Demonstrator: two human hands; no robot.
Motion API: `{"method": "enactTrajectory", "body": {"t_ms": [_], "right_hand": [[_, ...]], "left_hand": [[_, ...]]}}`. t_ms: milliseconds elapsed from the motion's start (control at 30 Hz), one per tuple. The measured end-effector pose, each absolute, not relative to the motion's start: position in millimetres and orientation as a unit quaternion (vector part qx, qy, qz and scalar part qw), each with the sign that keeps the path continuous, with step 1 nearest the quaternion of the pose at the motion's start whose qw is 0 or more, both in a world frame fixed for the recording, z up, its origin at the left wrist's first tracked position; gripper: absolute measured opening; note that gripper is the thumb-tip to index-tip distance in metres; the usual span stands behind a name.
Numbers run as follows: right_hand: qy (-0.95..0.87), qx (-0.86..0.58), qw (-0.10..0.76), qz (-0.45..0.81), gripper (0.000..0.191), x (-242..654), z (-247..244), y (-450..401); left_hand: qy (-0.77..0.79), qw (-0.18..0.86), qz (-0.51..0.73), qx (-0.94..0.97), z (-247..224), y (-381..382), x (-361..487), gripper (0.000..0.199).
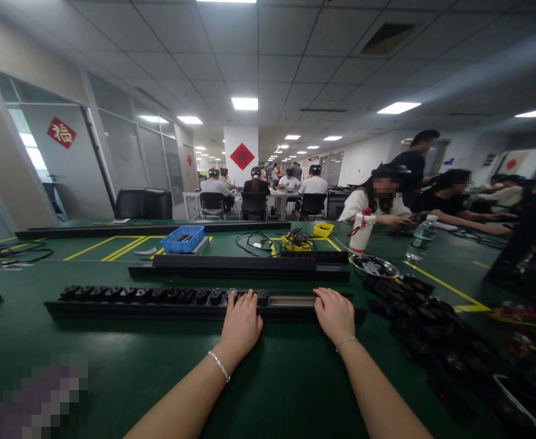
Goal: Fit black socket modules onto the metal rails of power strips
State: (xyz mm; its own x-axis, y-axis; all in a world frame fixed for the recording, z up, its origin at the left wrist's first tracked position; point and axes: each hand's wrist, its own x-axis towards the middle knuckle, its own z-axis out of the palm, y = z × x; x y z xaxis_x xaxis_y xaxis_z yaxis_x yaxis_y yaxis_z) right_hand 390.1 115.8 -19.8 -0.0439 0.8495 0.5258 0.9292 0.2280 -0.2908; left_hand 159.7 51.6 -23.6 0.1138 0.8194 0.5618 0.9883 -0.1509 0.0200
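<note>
A long black rail lies across the green table in front of me. A row of small black blocks sits in its channel, from the left end to just past my left hand. My left hand is bent over the rail, fingertips on the blocks and thumb toward the near side. Farther right, my right hand curls over the rail near its right end, fingertips at the far edge. Between the hands, a pale strip of channel shows without blocks. What lies under my fingers is hidden.
Behind lie more black rails, a blue bin, black cables and a yellow bin. At right are a metal bowl, a pile of black parts, a white flask and a water bottle. People sit beyond.
</note>
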Motion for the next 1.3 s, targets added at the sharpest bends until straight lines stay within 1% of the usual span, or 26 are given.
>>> {"method": "enactTrajectory", "body": {"t_ms": [333, 533, 700, 967, 1300], "right_hand": [[-0.72, -0.618, 0.309, -0.054, 0.036, 390.1, -18.7, 115.4], [-0.719, -0.62, 0.309, -0.056, 0.036, 389.7, -19.5, 116.4], [-0.721, -0.619, 0.309, -0.051, 0.037, 389.8, -18.3, 115.2], [-0.722, -0.618, 0.306, -0.053, 0.037, 389.9, -18.4, 115.4], [-0.723, -0.619, 0.304, -0.051, 0.037, 389.4, -16.9, 114.4]], "left_hand": [[-0.625, 0.191, -0.227, -0.722, -23.9, 50.3, 159.6, 0.041], [-0.622, 0.2, -0.215, -0.726, -26.8, 48.6, 159.5, 0.048], [-0.62, 0.203, -0.209, -0.728, -27.9, 47.4, 160.8, 0.051], [-0.616, 0.2, -0.203, -0.734, -26.3, 45.4, 161.4, 0.045], [-0.619, 0.196, -0.193, -0.735, -24.7, 45.4, 160.5, 0.045]]}}
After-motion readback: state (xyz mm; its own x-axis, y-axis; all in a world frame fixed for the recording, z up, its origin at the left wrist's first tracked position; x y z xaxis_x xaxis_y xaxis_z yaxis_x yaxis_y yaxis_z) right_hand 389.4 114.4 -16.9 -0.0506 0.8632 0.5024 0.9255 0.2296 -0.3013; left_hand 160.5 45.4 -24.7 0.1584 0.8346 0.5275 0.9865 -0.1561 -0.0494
